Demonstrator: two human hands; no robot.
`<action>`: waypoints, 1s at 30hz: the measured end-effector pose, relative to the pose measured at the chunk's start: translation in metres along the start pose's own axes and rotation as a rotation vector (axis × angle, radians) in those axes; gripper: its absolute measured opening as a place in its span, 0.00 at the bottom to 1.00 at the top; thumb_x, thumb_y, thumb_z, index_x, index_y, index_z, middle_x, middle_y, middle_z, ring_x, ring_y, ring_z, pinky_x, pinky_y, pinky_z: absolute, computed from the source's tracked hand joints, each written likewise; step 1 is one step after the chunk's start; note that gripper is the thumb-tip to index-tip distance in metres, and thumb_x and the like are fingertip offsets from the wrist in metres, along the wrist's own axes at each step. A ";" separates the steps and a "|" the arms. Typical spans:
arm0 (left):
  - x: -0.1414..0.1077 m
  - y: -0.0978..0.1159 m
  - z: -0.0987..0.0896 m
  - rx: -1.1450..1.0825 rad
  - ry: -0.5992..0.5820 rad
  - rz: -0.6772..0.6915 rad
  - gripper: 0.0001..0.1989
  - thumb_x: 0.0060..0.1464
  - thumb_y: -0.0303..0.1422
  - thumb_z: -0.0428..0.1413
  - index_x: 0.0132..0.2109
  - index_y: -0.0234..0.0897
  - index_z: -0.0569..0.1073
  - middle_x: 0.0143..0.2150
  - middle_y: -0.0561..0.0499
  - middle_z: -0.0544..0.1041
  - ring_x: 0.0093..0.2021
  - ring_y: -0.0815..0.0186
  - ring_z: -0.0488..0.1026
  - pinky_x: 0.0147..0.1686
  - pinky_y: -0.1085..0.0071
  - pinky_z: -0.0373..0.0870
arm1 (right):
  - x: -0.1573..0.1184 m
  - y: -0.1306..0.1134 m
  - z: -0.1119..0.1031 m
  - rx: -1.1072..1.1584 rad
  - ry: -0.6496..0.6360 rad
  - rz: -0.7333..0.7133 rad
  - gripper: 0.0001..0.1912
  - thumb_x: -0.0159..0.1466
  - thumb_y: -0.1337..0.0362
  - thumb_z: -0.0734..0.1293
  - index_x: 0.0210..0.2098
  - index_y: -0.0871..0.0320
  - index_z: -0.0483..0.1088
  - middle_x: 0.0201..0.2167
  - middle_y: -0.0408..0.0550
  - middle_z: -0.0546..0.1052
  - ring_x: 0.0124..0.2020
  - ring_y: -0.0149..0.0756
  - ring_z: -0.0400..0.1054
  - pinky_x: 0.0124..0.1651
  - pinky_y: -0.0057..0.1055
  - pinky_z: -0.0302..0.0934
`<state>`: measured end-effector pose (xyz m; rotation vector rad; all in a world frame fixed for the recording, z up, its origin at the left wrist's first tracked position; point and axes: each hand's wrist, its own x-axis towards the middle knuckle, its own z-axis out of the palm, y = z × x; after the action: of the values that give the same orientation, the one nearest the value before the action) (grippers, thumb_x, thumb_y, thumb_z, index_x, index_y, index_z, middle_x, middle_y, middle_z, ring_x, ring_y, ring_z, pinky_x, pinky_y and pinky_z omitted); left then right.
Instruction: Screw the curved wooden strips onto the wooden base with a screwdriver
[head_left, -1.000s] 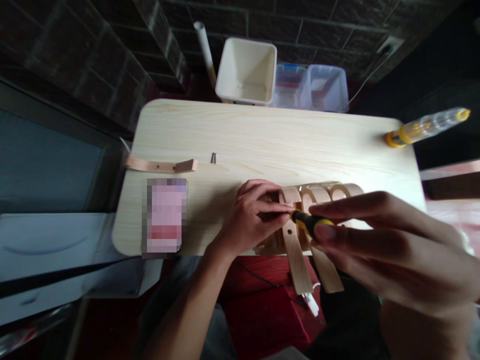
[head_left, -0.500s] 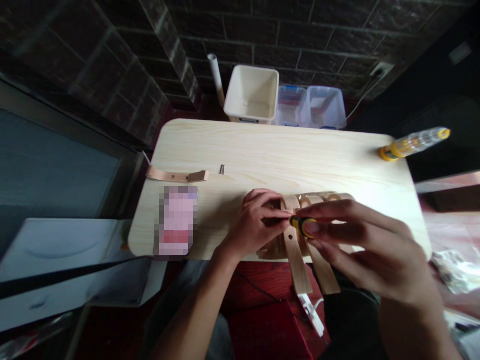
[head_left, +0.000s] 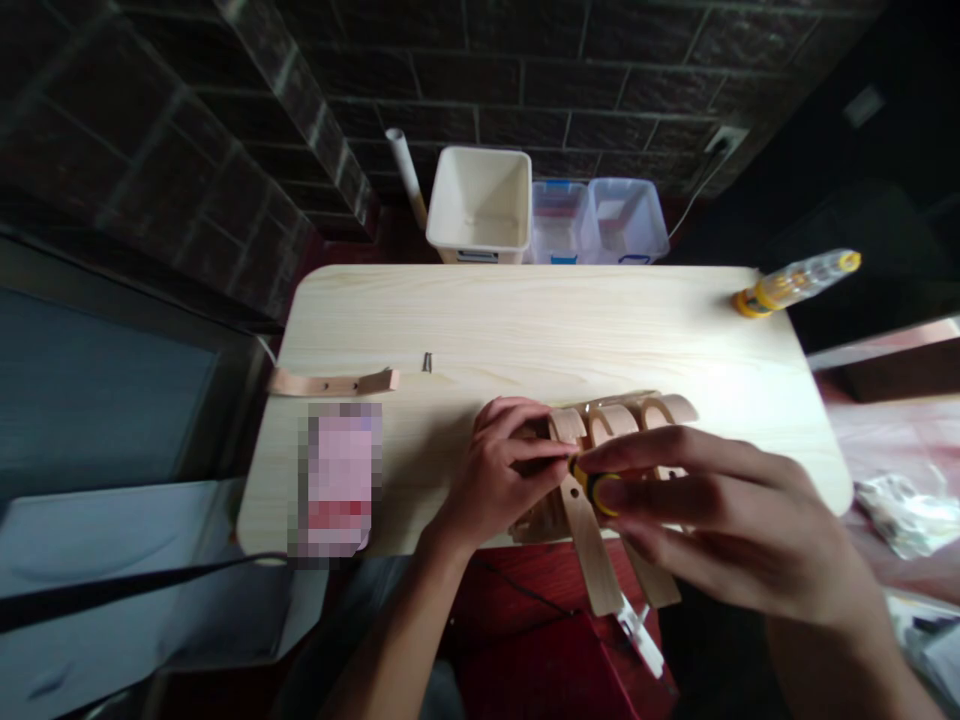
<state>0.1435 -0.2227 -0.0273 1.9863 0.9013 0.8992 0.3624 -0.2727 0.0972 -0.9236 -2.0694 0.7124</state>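
A wooden piece with curved slats (head_left: 592, 555) lies at the table's front edge, two slats reaching past it. My right hand (head_left: 720, 510) grips a short yellow-and-black screwdriver (head_left: 604, 492) above the slats, its tip hidden by my fingers. At the left end of the piece, my left hand (head_left: 499, 475) has its thumb and index finger pinched near the screwdriver's tip; whatever they hold is too small to make out. One slat has a dark hole below the fingertips.
A loose curved wooden strip (head_left: 341, 384), small screws (head_left: 427, 362) and a blurred pink object (head_left: 340, 470) lie on the left of the table (head_left: 495, 310). A clear yellow-capped container (head_left: 799, 283) lies back right. Bins (head_left: 480, 200) stand behind.
The view has shifted, so the table sits slightly lower and further left. Both hands keep their places at the wooden piece; the screwdriver's handle is tilted a little differently.
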 end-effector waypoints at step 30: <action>0.000 -0.001 0.001 -0.002 0.023 0.022 0.05 0.59 0.35 0.70 0.44 0.45 0.87 0.53 0.46 0.83 0.59 0.54 0.75 0.61 0.52 0.76 | -0.006 0.015 -0.001 0.017 0.089 -0.038 0.17 0.64 0.78 0.75 0.51 0.60 0.79 0.53 0.52 0.83 0.55 0.38 0.80 0.58 0.37 0.77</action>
<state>0.1441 -0.2222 -0.0279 1.9912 0.8924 0.9368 0.3718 -0.2688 0.0843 -0.8887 -1.9946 0.6570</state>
